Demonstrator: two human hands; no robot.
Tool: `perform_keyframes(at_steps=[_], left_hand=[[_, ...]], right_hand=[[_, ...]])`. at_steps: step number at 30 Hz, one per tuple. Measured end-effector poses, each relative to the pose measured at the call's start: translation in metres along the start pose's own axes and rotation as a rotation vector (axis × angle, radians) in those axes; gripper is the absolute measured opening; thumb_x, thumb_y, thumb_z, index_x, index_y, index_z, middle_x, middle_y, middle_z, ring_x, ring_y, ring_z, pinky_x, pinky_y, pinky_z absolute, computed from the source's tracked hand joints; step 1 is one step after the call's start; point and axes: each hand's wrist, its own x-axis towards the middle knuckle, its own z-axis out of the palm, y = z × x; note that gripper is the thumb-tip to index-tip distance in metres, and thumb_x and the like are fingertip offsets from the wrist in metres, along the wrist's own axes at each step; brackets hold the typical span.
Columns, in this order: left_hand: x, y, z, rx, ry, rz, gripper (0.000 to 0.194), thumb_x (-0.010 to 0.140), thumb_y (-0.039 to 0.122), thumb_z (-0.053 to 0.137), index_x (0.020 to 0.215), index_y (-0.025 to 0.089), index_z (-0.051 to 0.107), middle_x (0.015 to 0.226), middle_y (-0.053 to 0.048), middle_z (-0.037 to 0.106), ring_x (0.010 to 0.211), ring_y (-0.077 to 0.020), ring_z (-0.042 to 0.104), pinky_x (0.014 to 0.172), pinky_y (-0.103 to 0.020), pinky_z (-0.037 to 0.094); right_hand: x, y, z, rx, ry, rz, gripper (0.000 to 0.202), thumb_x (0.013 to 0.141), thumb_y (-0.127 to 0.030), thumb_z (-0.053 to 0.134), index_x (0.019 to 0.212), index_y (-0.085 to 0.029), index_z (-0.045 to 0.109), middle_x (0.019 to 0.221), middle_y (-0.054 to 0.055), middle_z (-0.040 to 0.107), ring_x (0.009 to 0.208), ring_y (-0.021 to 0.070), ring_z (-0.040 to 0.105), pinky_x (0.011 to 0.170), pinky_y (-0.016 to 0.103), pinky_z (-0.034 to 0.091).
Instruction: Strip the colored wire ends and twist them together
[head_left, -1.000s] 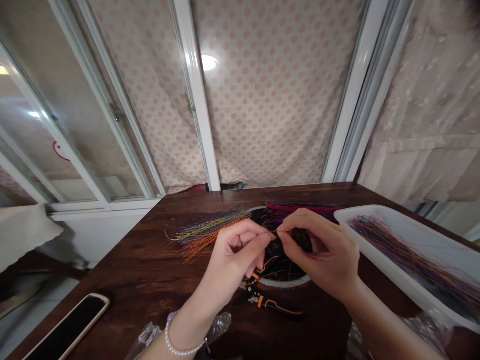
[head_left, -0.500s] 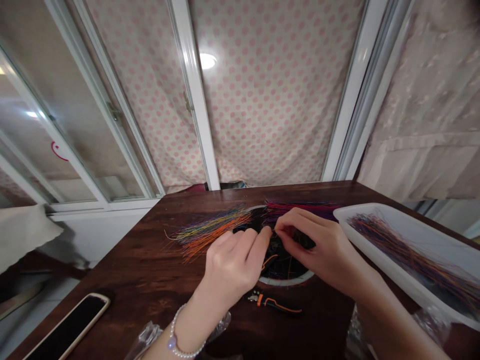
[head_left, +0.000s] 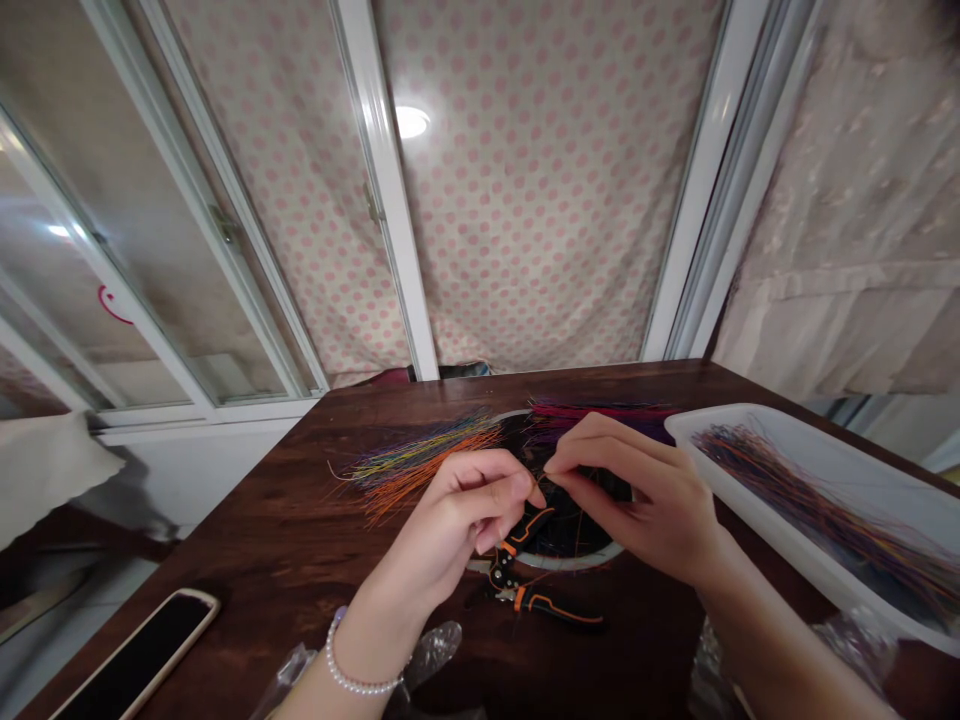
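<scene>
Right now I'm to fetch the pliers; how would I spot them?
On the dark table, find the pale-rimmed round dish. The pliers lie at its near edge, splayed open. Unlike the thin strands nearby, they're one chunky black-and-orange tool.

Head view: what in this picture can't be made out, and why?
Strand, head view: between the left hand and right hand, too thin to follow; its ends don't show.
Dish, head view: partly covered by the right hand; the contents are too dark to sort out.
Tub, head view: cut off by the right edge.
Phone, head view: cut off by the bottom edge.
</scene>
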Motion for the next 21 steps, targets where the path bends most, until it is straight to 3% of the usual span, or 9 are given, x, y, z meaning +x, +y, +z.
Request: perform_keyframes(at_steps=[7, 11, 15, 21], left_hand=[[0.001, -0.006, 0.003, -0.151, -0.047, -0.043, 0.025, 0.075, 0.036, 0.075, 0.064, 0.014, 0.068, 0.044, 0.007, 0.038, 0.043, -0.0054, 0.026, 0.047, -0.024, 0.014], [0.003, -0.009, 0.005, -0.2, 0.001, 0.039, 0.015, 0.075, 0.026, 0.077, 0.066, 0.016, 0.071, 0.065, 0.0, 0.059, 0.066, -0.0099, 0.05, 0.063, -0.021, 0.037], [0.005, -0.011, 0.006, -0.223, -0.021, 0.061, 0.014, 0.081, 0.024, 0.074, 0.068, 0.018, 0.073, 0.07, 0.0, 0.062, 0.075, -0.0118, 0.055, 0.076, -0.021, 0.041], [0.005, -0.011, 0.007, -0.365, -0.065, 0.017, 0.014, 0.082, 0.024, 0.074, 0.071, 0.016, 0.073, 0.072, -0.001, 0.065, 0.074, -0.0111, 0.059, 0.076, -0.02, 0.047]], right_hand=[[-0.002, -0.003, 0.006, 0.02, 0.076, -0.018, 0.018, 0.084, 0.001, 0.064, 0.091, -0.014, 0.067, 0.078, 0.005, 0.068, 0.072, 0.0128, 0.065, 0.067, 0.023, 0.057], [-0.001, -0.006, 0.011, 0.173, 0.135, 0.15, 0.016, 0.084, -0.003, 0.065, 0.088, -0.018, 0.069, 0.075, 0.002, 0.069, 0.069, 0.0117, 0.066, 0.065, 0.022, 0.056], [0.002, -0.002, 0.005, 0.569, 0.024, 0.423, 0.004, 0.089, -0.021, 0.069, 0.091, -0.019, 0.072, 0.077, 0.003, 0.07, 0.071, 0.0134, 0.067, 0.065, 0.024, 0.057], [0.001, 0.012, -0.008, 0.916, -0.188, 0.475, 0.023, 0.088, -0.033, 0.072, 0.106, -0.021, 0.077, 0.095, 0.007, 0.066, 0.082, 0.0144, 0.066, 0.075, 0.028, 0.057]])
